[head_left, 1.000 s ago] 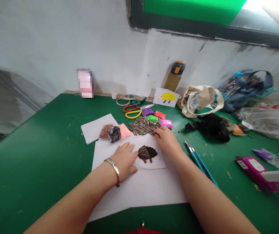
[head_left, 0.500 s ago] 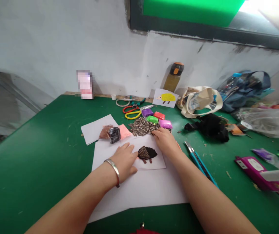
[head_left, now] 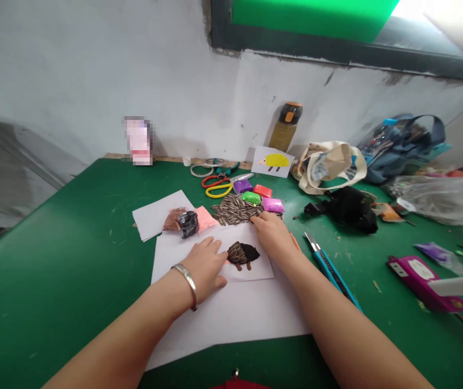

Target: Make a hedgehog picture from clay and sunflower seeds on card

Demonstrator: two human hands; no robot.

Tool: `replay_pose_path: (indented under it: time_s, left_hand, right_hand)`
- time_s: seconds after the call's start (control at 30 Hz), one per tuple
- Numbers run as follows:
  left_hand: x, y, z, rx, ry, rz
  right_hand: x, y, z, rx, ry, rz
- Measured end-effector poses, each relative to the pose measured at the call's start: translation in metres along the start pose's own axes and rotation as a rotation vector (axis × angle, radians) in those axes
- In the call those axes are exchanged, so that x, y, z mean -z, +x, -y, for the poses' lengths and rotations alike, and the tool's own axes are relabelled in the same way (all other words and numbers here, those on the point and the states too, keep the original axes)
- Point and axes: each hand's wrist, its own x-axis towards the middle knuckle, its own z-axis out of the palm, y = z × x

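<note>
My left hand [head_left: 209,267] lies flat with fingers spread on a white card [head_left: 255,273], holding nothing. Its fingertips touch the left end of a black clay hedgehog body [head_left: 251,253] with small brown legs. Striped sunflower seeds overlap on the body's left part. My right hand [head_left: 274,235] reaches over the card's right side, fingers drawn together at the near edge of a pile of sunflower seeds [head_left: 233,209]. Whatever its fingertips may pinch is hidden. Larger white sheets [head_left: 231,319] lie under the card.
Brown, black and pink clay packs [head_left: 189,223] lie left of the seeds, coloured packs [head_left: 262,190] behind them. Scissors [head_left: 219,189] lie farther back. A blue utility knife [head_left: 332,273] and a magenta glue-gun-like tool [head_left: 425,283] are at right. A yellow hedgehog picture [head_left: 276,160] leans behind.
The whole view has shifted slightly to the left. Both hands keep almost the same place, the right one still at the edge of the seed pile.
</note>
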Motion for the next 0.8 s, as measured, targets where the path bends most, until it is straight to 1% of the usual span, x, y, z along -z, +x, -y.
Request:
replay_pose_path:
  time_s: [0.2, 0.37, 0.43, 0.53, 0.63, 0.73, 0.8]
  left_hand:
    - [0.0, 0.001, 0.001, -0.006, -0.002, -0.005]
    - [0.0, 0.0, 0.0, -0.002, -0.003, -0.001]
    - [-0.001, 0.0, 0.0, -0.001, -0.006, -0.005]
    - [-0.001, 0.0, 0.001, 0.0, -0.008, -0.004]
    - [-0.002, 0.001, 0.001, -0.003, -0.007, -0.007]
    - [-0.001, 0.001, 0.002, -0.01, -0.007, -0.016]
    - [0.0, 0.001, 0.002, -0.014, -0.009, -0.02]
  right_hand:
    - [-0.003, 0.0, -0.003, 0.011, 0.053, -0.017]
    - [-0.004, -0.001, -0.004, 0.032, 0.048, -0.069]
    - [-0.005, -0.001, -0.003, 0.026, 0.062, -0.11]
    - [-0.005, -0.001, -0.003, -0.039, 0.147, -0.206]
    - [-0.002, -0.002, -0.005, -0.096, 0.267, -0.258]
    - [0.004, -0.005, -0.004, -0.128, 0.432, -0.257]
    - [0.01, -0.009, 0.0, -0.163, 0.543, -0.195]
